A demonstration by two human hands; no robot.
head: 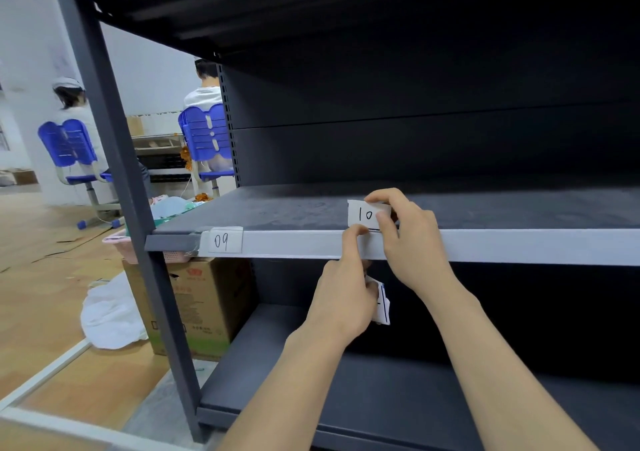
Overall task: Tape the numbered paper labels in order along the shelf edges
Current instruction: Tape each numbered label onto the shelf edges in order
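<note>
The right hand [412, 242] pinches label 10 [363, 214] upright at the top of the shelf edge [519, 246]. The left hand [343, 294] grips spare labels [382, 306] below, one fingertip on the edge. Label 09 [224, 241] is taped at the edge's left end.

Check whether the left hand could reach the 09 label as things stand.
Probably yes: the 09 label is taped on the shelf edge, with only bare edge between it and the left hand. That hand also holds spare labels, and its fingertip is by the 10 label.
</note>
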